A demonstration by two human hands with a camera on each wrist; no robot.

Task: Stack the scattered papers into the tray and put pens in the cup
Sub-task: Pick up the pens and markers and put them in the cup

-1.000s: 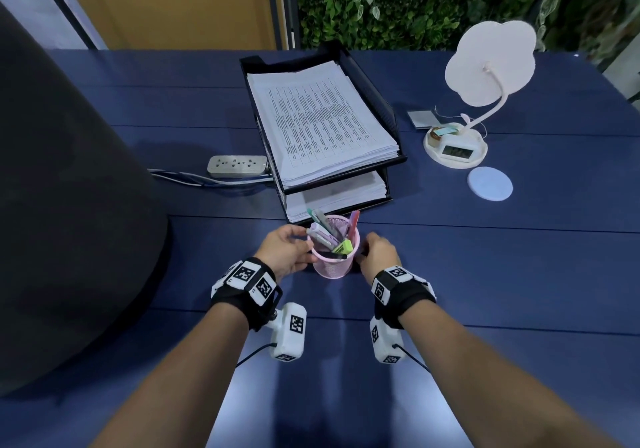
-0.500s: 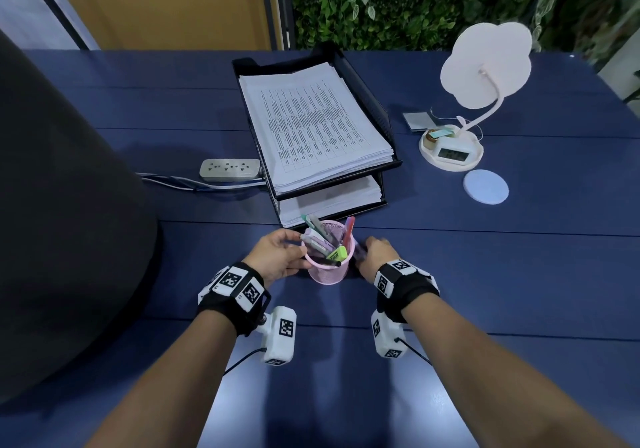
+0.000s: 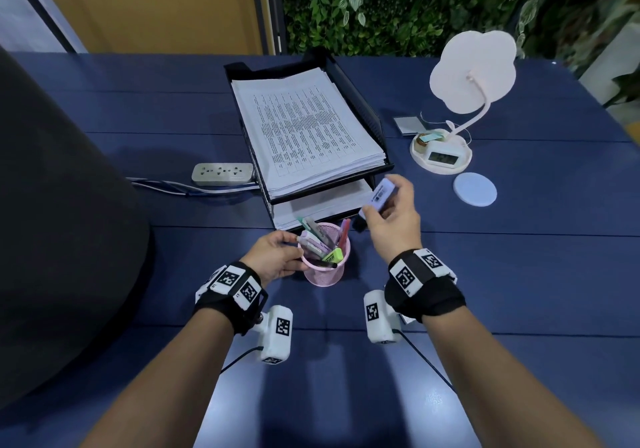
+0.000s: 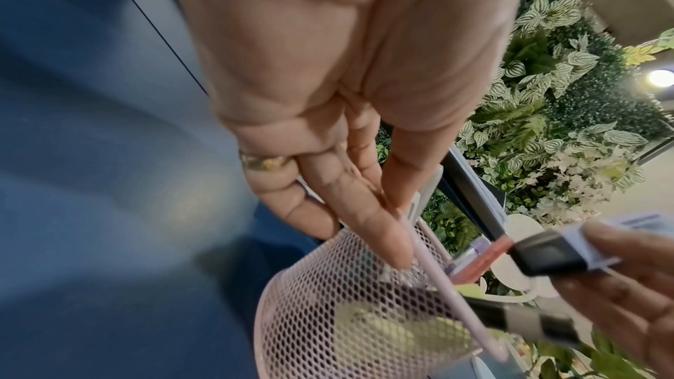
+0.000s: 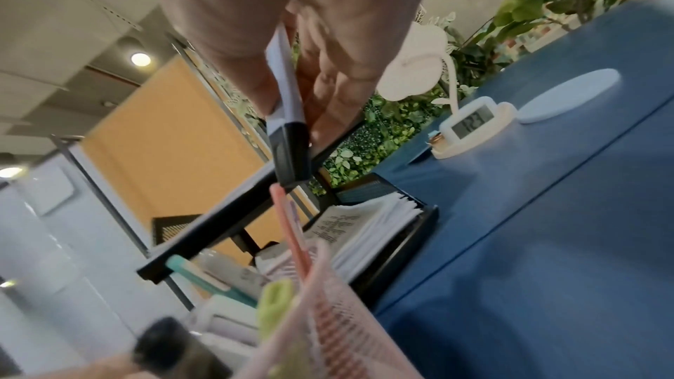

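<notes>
A pink mesh cup (image 3: 325,271) with several pens and highlighters in it stands on the blue table, in front of the black two-tier tray (image 3: 375,118). A thick stack of printed papers (image 3: 304,132) fills the tray. My left hand (image 3: 277,257) grips the cup's left side, with thumb and forefinger at the rim (image 4: 364,212). My right hand (image 3: 391,219) is raised above and to the right of the cup. It pinches a lavender marker (image 3: 379,195) whose black cap (image 5: 290,152) points down toward the cup (image 5: 346,327).
A grey power strip (image 3: 223,173) and its cables lie left of the tray. At the right stand a white lamp base with a clock (image 3: 441,153), a round pale coaster (image 3: 475,194) and a small grey card (image 3: 408,124). A large dark object (image 3: 52,205) fills the left.
My right hand rose from the table beside the cup, up and to the right, now with the lavender marker in it. My left hand stayed on the cup.
</notes>
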